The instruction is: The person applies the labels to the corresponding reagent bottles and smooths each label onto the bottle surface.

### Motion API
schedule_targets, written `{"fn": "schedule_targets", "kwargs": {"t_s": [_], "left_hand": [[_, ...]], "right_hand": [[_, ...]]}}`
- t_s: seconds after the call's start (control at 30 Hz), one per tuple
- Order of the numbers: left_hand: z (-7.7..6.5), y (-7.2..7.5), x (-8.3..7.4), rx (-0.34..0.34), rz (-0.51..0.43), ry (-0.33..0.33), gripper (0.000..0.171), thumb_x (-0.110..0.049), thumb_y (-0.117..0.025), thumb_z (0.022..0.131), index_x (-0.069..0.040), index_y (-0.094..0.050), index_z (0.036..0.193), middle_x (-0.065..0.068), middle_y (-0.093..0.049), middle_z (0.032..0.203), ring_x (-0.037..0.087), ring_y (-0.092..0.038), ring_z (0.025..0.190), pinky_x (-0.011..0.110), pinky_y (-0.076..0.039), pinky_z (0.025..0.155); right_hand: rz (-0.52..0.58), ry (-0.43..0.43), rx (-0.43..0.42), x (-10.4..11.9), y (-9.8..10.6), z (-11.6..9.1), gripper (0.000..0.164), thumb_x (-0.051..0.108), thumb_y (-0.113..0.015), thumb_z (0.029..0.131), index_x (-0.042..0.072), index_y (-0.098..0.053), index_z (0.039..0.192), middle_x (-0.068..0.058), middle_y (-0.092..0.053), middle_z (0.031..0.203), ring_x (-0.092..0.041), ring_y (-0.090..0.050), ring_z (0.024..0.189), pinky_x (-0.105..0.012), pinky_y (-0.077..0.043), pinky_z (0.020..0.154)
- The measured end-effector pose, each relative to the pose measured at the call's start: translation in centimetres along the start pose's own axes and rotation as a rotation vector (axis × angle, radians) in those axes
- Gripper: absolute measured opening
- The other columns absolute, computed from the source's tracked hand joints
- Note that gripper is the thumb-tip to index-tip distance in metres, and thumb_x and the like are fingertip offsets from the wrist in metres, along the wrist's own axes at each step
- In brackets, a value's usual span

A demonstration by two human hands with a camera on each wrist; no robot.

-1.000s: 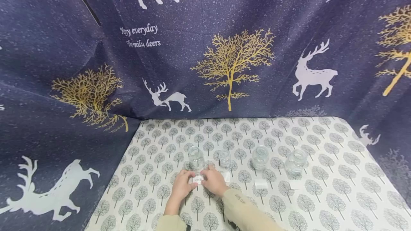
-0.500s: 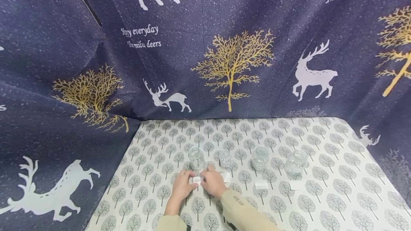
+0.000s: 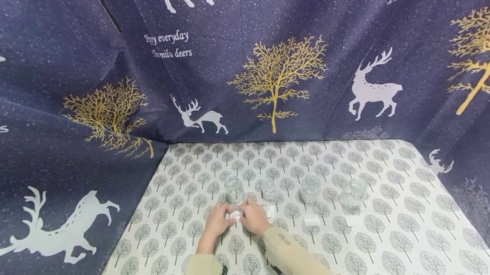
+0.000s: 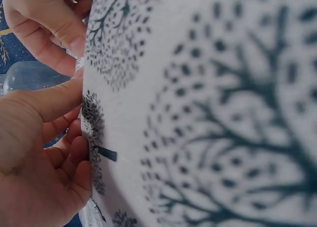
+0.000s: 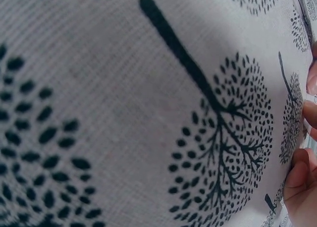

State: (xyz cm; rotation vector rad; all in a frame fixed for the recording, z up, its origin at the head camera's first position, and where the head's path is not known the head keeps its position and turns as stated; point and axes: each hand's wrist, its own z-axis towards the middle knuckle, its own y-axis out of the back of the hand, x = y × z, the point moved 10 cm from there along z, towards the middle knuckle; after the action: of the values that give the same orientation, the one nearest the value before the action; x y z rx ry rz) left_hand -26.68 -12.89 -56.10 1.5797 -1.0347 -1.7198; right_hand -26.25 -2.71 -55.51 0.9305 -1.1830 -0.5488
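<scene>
My left hand [image 3: 217,220] pinches the left end of a small white paper label [image 3: 235,215] with dark handwriting on it. My right hand [image 3: 253,217] has its thumb and fingers on the right end, hiding part of it. The label lies low over the cloth, just in front of the leftmost clear glass jar [image 3: 235,189]. In the left wrist view the left hand [image 4: 39,152] fills the lower left, its fingertips meeting the other hand's at the label [image 4: 79,64]. Only fingers of the right hand [image 5: 299,187] show at the right wrist view's edge.
To the right stand a smaller glass jar [image 3: 268,188] and two larger jars [image 3: 310,188] [image 3: 353,193]. White paper pieces [image 3: 269,211] [image 3: 311,219] [image 3: 351,221] lie in front of them. A tree-printed cloth [image 3: 183,232] covers the table; a dark blue curtain [image 3: 237,66] hangs behind.
The right thumb and fingers have shifted slightly left over the label, covering more of its right part. The left hand and the jars stay about where they were.
</scene>
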Motion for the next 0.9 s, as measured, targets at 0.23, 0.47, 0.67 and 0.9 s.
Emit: {"fn": "schedule_targets", "kwargs": {"t_s": [0.23, 0.47, 0.67, 0.9], "left_hand": [[-0.5, 0.0, 0.3, -0.055, -0.003, 0.027, 0.027, -0.026, -0.072, 0.067, -0.016, -0.058, 0.088, -0.001, -0.055, 0.088, 0.016, -0.051, 0.082, 0.036, -0.044, 0.075], [-0.8, 0.3, 0.2, -0.072, -0.074, 0.026, 0.029, -0.022, -0.070, 0.070, -0.012, -0.058, 0.095, 0.002, -0.060, 0.090, 0.016, -0.054, 0.081, 0.034, -0.046, 0.072], [-1.3, 0.7, -0.1, -0.023, -0.287, 0.052, 0.033, -0.016, -0.066, 0.075, -0.007, -0.055, 0.105, 0.005, -0.062, 0.093, 0.014, -0.057, 0.081, 0.024, -0.049, 0.071], [-1.3, 1.4, -0.9, -0.065, -0.394, 0.043, 0.035, -0.014, -0.063, 0.079, -0.009, -0.053, 0.111, 0.005, -0.065, 0.095, 0.017, -0.061, 0.086, 0.028, -0.050, 0.077]], "right_hand": [[0.049, -0.005, -0.044, -0.3, 0.2, -0.2, 0.019, 0.014, -0.064, 0.073, 0.013, -0.062, 0.092, -0.002, -0.053, 0.088, -0.012, -0.054, 0.070, -0.023, -0.045, 0.057], [0.238, -0.042, -0.051, -0.8, 0.6, -0.3, 0.009, 0.010, -0.061, 0.077, 0.016, -0.055, 0.075, 0.007, -0.058, 0.074, -0.003, -0.046, 0.064, -0.019, -0.041, 0.059], [0.453, -0.124, -0.037, -1.7, 0.9, -0.3, 0.012, 0.004, -0.060, 0.077, 0.011, -0.052, 0.072, 0.003, -0.056, 0.067, -0.005, -0.046, 0.058, -0.017, -0.041, 0.053], [0.746, -0.188, -0.012, -2.0, 1.1, -0.5, 0.013, -0.010, -0.052, 0.071, 0.000, -0.050, 0.078, -0.006, -0.056, 0.066, -0.012, -0.053, 0.057, -0.019, -0.047, 0.050]]}}
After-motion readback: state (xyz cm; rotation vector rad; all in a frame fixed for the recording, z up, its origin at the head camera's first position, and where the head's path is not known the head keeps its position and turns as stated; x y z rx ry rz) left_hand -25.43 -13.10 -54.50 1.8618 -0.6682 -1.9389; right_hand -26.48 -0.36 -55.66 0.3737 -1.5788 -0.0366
